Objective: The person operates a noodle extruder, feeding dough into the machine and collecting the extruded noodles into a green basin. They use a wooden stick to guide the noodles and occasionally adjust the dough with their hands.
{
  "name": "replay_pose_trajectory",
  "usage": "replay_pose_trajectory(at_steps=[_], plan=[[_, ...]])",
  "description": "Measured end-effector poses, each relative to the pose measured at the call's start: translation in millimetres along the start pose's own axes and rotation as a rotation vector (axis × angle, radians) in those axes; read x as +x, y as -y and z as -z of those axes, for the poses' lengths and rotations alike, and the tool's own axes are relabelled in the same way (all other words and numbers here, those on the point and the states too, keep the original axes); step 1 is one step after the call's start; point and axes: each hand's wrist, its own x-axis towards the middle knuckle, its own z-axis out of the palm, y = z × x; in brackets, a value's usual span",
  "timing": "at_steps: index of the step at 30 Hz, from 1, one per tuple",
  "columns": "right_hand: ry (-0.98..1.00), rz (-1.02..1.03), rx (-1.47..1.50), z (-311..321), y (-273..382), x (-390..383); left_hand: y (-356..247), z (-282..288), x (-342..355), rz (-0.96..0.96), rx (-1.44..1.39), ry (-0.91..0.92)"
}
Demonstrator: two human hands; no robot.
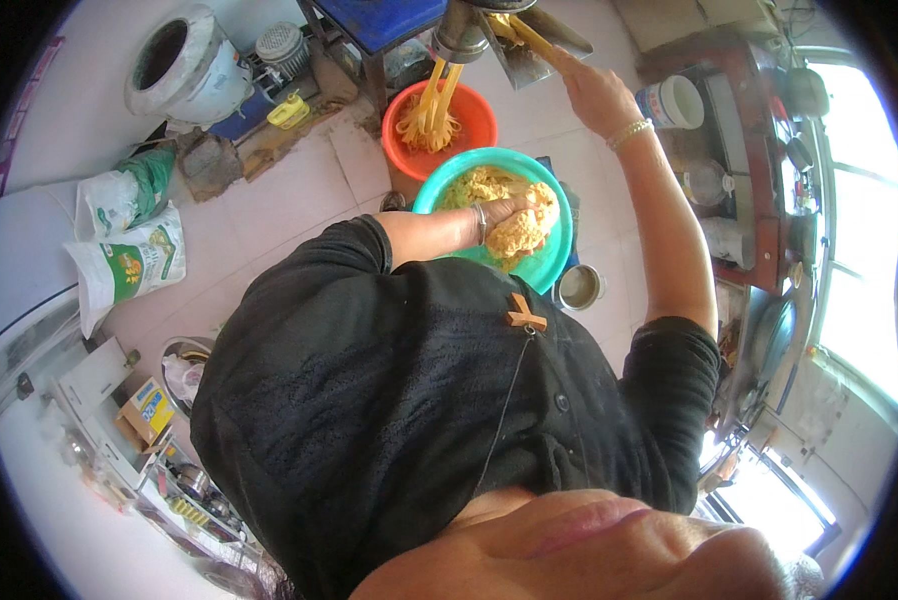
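My left hand (507, 215) is down in a turquoise basin (551, 268), its fingers closed on a lump of crumbly yellow dough (517, 240). More dough lies around it in the basin. My right hand (601, 100) reaches up and forward, wrapped round a wooden stick (536, 41). The stick's far end sits in the metal feed tray (559, 45) of a machine, against some yellow dough. From the machine's metal outlet (459, 38), thick yellow noodles (429, 125) hang into an orange-red basin (488, 118) just beyond the turquoise one.
A metal pot (579, 287) stands right of the turquoise basin, and a white bucket (671, 102) is farther right near a wooden cabinet (754, 150). At left are sacks (134, 260), a large white drum-shaped vessel (184, 75) and a yellow jug (289, 110).
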Motion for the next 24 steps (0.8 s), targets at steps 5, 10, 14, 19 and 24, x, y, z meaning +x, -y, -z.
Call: replay_pose_trajectory(at_steps=[5,10,14,19,24], plan=[[0.004,0.012,-0.07,-9,-7,12,-6,-1,-1,0.032,0.08,-0.12],[0.049,-0.09,-0.083,-5,14,16,-6,-3,0,0.014,0.105,-0.216],[-0.071,0.029,0.053,-12,-18,15,-9,-11,1,0.048,0.215,-0.265],[-0.104,0.078,0.213,19,-9,-23,-23,-18,-16,0.064,0.101,-0.101],[-0.065,-0.084,0.126,11,17,-34,-33,-27,-22,-0.024,0.231,-0.078]])
